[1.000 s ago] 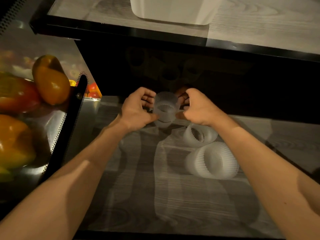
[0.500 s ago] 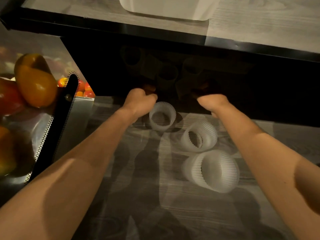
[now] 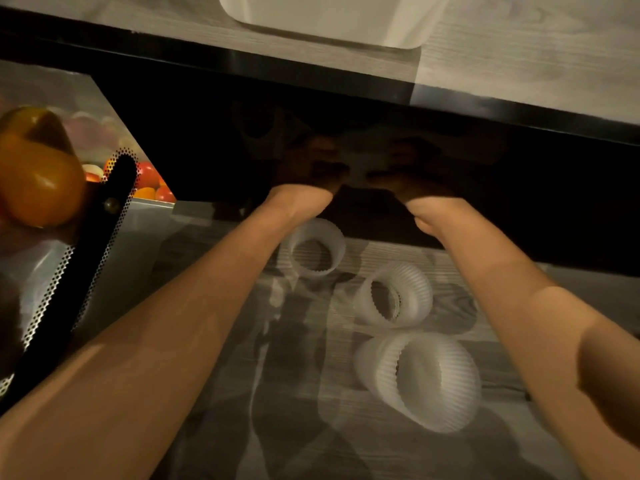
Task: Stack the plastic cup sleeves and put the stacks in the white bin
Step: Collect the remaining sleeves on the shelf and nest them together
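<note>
a grocery shop: peppers and tomatoes in a perforated metal display.

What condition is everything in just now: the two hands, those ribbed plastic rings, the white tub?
Left hand: in shadow under the upper shelf, grip hidden.
Right hand: likewise, grip hidden.
Far sleeve: loose on the lower shelf, mouth tilted up.
Middle sleeve: lying on its side.
Near sleeve: lying on its side.
White bin: on the upper shelf, inside unseen.
</note>
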{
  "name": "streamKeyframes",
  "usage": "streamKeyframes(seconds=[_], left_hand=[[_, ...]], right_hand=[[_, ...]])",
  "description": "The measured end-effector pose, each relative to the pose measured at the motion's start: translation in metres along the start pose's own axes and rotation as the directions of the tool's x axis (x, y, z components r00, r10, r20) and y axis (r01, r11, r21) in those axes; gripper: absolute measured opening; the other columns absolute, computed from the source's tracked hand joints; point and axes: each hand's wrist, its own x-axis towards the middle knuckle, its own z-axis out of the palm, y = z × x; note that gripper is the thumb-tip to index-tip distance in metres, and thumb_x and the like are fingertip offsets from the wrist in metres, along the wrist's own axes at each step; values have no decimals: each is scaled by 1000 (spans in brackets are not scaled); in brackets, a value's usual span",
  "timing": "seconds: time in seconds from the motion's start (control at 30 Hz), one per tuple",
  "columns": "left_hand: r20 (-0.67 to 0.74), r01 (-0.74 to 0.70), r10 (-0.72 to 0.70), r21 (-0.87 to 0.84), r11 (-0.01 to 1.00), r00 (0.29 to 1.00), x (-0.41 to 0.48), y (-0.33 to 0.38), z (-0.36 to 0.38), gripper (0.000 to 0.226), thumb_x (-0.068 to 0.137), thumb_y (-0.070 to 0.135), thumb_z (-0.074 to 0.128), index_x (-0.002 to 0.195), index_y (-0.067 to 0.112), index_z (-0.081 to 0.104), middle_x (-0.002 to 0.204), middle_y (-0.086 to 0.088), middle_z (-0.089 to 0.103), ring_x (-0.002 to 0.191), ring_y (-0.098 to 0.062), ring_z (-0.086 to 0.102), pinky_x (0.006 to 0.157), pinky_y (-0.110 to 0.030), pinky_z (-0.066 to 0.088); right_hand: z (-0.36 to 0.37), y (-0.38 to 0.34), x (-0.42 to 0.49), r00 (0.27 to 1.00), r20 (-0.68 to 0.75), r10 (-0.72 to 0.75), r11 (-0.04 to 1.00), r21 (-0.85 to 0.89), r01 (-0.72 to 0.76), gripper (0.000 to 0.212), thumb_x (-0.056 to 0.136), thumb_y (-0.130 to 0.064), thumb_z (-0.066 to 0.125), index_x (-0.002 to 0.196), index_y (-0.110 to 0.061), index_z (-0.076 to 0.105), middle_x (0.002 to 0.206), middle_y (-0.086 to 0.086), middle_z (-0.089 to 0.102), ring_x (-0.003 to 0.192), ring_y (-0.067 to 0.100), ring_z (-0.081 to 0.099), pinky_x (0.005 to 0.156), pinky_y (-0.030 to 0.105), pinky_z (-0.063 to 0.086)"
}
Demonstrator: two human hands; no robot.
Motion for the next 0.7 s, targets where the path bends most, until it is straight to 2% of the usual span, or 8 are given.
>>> streamKeyframes(seconds=[0.1, 0.17, 0.2, 0.27, 0.4, 0.53, 0.6, 0.7], left_hand=[[-90, -18, 16, -20, 1000, 996, 10, -4, -8, 41, 89, 7, 71, 129, 9, 60, 132, -11, 62, 127, -28, 56, 111, -46, 41], [-91, -3, 8, 58, 998, 996, 16, -11, -11, 44, 91, 10, 70, 133, 10, 59, 130, -4, 61, 124, -21, 56, 113, -39, 40], [-79, 1, 5, 74, 997, 997, 18, -15, -12, 46, 91, 11, 69, 135, 10, 57, 130, -2, 61, 122, -17, 56, 113, -35, 39], [-17, 15, -14, 64, 998, 1000, 17, -19, -13, 48, 91, 10, 69, 137, 12, 54, 136, -4, 58, 128, -19, 52, 114, -38, 39], [38, 35, -41, 145, 989, 998, 9, -26, -14, 45, 94, 12, 66, 137, 9, 56, 136, -9, 61, 127, -23, 56, 110, -35, 42], [13, 37, -40, 181, 983, 999, -3, -28, -10, 34, 98, 20, 62, 131, 17, 60, 132, -3, 61, 123, -22, 56, 109, -38, 44], [-16, 67, -65, 179, 982, 998, -6, -28, -10, 31, 97, 29, 62, 128, 23, 62, 127, 0, 63, 118, -20, 59, 105, -41, 48], [-69, 145, -140, 79, 986, 988, -8, -26, -11, 36, 91, 40, 67, 125, 28, 63, 122, 4, 64, 114, -20, 61, 101, -43, 51]], right_hand=[[9, -14, 4, 977, 33, -209, 941, -267, 210, 59, 97, -20, 66, 150, -16, 41, 155, 10, 41, 141, 28, 39, 116, 34, 31], [17, -13, 12, 957, 55, -284, 895, -343, 286, 58, 99, -19, 63, 152, -16, 39, 158, 9, 38, 145, 27, 35, 115, 28, 27], [20, -11, 17, 949, 59, -311, 887, -341, 312, 58, 100, -18, 62, 153, -17, 38, 159, 8, 37, 146, 26, 34, 114, 23, 25], [25, -7, 19, 943, 79, -323, 887, -321, 331, 59, 101, -20, 61, 154, -20, 36, 161, 5, 36, 147, 23, 33, 112, 20, 24], [30, 9, 26, 951, 138, -279, 885, -349, 310, 55, 101, -21, 59, 153, -23, 40, 155, 4, 43, 142, 24, 41, 112, 28, 32], [29, 17, 20, 958, 124, -259, 920, -270, 284, 44, 95, -19, 67, 138, -18, 56, 136, 5, 59, 125, 23, 55, 109, 44, 46], [28, 17, 14, 965, 146, -218, 947, -207, 245, 36, 94, -23, 68, 128, -16, 62, 122, 3, 63, 115, 22, 59, 103, 45, 51], [28, 16, 9, 972, 157, -175, 976, -101, 192, 27, 94, -17, 68, 120, -20, 62, 109, -6, 61, 113, 20, 59, 103, 42, 51]])
